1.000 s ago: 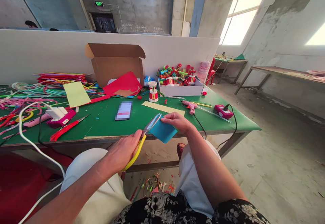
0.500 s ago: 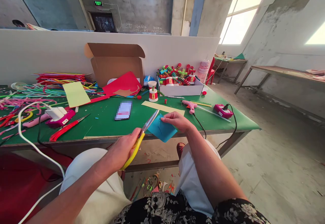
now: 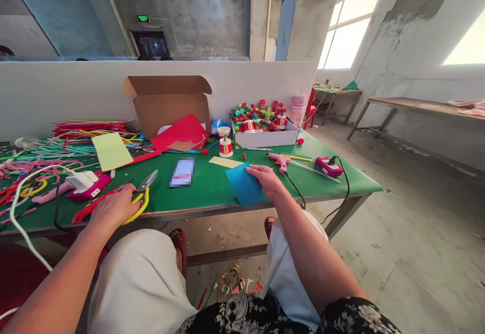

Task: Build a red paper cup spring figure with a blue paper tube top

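My left hand (image 3: 115,206) is low over the table's left front edge, its fingers closed round one handle of the yellow scissors (image 3: 141,207). The blades point away and to the right. Under that hand lies a red-handled tool (image 3: 87,211) with a pointed metal tip, partly hidden. My right hand (image 3: 267,180) pinches a sheet of blue paper (image 3: 244,186) at its upper right side, above the table's front edge. Behind the paper a pale yellow strip (image 3: 225,162) lies on the table, partly covered.
On the green table (image 3: 204,192) are a phone (image 3: 182,172), a red-and-white cup figure (image 3: 226,147), a pink glue gun (image 3: 279,161) and a purple power socket (image 3: 329,166). A white box (image 3: 267,138) of figures stands behind, and pipe cleaners (image 3: 68,144) are heaped at left.
My left hand has moved left with the scissors, from beside the blue paper down to the red-handled tool. My right hand still holds the paper, which now shows more of its face.
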`<state>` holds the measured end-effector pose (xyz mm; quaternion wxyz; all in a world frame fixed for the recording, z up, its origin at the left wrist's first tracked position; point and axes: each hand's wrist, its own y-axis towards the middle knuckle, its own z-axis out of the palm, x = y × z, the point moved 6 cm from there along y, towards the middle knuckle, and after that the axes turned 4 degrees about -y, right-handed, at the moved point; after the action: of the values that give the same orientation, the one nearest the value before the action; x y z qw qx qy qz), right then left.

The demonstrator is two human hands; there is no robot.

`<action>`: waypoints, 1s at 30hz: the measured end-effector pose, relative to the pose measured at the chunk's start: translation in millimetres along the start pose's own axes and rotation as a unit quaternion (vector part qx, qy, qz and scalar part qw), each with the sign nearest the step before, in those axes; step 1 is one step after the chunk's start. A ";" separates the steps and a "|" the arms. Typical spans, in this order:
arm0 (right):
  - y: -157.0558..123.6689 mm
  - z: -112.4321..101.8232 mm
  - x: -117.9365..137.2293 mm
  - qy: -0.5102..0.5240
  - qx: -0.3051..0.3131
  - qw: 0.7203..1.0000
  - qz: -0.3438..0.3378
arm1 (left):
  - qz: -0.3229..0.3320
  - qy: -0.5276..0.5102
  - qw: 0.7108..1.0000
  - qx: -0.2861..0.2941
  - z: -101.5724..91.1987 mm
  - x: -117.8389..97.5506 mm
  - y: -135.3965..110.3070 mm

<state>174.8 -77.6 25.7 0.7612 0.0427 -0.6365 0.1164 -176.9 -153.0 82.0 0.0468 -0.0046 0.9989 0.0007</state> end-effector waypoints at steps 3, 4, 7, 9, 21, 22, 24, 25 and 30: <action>6.0 -6.0 -1.1 0.057 -0.043 0.997 -0.007 | -0.088 0.066 0.992 -0.056 5.2 13.9 2.8; 7.6 -7.1 -1.0 0.071 -0.054 0.996 -0.013 | -0.099 0.070 0.990 -0.066 8.1 16.1 4.5; 11.2 -8.0 0.6 0.096 -0.067 0.992 -0.043 | -0.109 0.056 0.991 -0.062 18.5 24.9 11.3; 12.6 -7.6 1.9 0.104 -0.061 0.990 -0.066 | -0.105 0.043 0.992 -0.048 24.6 32.9 15.1; 6.4 15.8 19.2 0.097 -0.047 0.971 -0.212 | 0.038 -0.542 0.840 0.018 35.6 -113.3 47.3; 4.7 20.5 20.5 0.080 -0.039 0.971 -0.221 | 0.066 -0.604 0.792 0.058 38.9 -137.6 52.3; 0.9 28.4 23.0 0.033 -0.012 0.970 -0.241 | 0.108 -0.678 0.724 0.072 42.2 -169.4 62.9; -0.5 30.4 24.2 0.009 0.001 0.968 -0.251 | 0.126 -0.697 0.705 0.045 42.5 -176.0 68.1; 7.7 4.2 12.8 0.031 -0.098 0.982 -0.160 | 0.177 -0.631 0.743 -0.136 46.3 -162.3 72.0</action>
<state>171.0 -69.4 38.4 0.7902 0.0652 -0.6055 -0.0686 -11.6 -79.4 51.2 0.6646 0.1679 0.7130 0.1476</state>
